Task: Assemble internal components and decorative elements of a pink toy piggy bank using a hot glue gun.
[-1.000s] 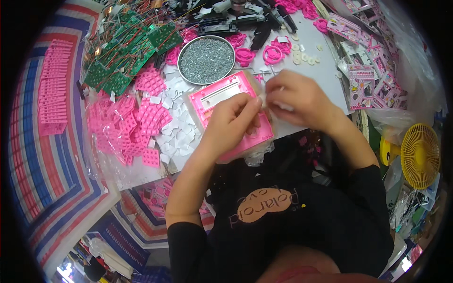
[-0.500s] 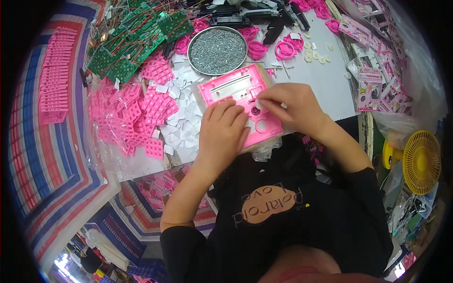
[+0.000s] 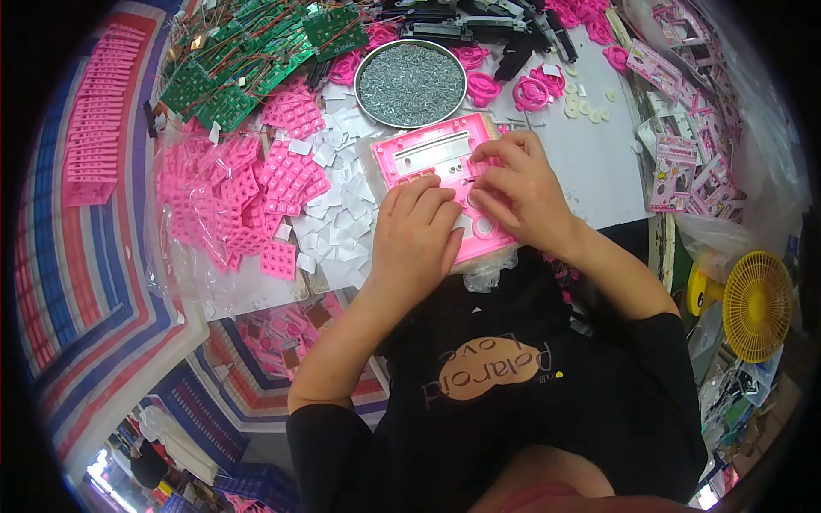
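Your left hand (image 3: 416,227) rests on the pink case (image 3: 460,191), fingers bent. Your right hand (image 3: 526,192) curls over it; I can't tell if it pinches anything. The case is just beside the bowl (image 3: 371,112).

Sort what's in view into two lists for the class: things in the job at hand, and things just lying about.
In the job:
- pink case
- left hand, on its left side
- right hand, at its right side

Lying about, untouched (some may belong too):
- small metal pieces
- green circuit boards
- pink button sheets
- white slips
- yellow fan
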Action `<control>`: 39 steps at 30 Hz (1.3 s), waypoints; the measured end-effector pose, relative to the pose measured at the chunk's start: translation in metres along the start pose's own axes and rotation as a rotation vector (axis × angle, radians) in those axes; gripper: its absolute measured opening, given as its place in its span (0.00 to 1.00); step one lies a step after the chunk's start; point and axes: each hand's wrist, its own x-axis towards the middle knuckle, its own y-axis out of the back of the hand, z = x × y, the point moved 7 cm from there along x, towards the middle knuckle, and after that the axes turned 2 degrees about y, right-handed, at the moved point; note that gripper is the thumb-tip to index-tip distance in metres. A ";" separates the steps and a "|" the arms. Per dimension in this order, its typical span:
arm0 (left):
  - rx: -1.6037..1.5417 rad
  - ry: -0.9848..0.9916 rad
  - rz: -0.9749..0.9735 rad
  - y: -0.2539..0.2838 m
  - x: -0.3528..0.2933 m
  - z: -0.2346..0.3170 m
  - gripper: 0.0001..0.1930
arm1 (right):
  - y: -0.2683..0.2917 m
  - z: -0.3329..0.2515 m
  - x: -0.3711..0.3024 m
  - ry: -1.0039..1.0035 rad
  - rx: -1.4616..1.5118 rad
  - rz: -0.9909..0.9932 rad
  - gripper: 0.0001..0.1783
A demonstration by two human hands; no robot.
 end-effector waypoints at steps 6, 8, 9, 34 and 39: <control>-0.012 0.004 -0.007 -0.001 0.000 -0.001 0.15 | -0.009 -0.008 -0.001 -0.011 -0.160 0.000 0.09; -0.019 -0.002 -0.004 -0.001 -0.001 -0.002 0.15 | -0.010 -0.009 0.001 -0.016 -0.183 -0.011 0.09; -0.024 -0.003 -0.005 -0.001 -0.001 -0.002 0.15 | -0.011 -0.009 0.002 -0.014 -0.193 -0.019 0.10; 0.463 -0.069 0.098 0.011 0.140 -0.092 0.13 | 0.107 0.126 0.121 0.004 0.419 0.502 0.25; 0.528 -0.050 -0.003 -0.004 0.155 -0.106 0.14 | 0.106 0.139 0.213 -0.028 0.680 0.343 0.35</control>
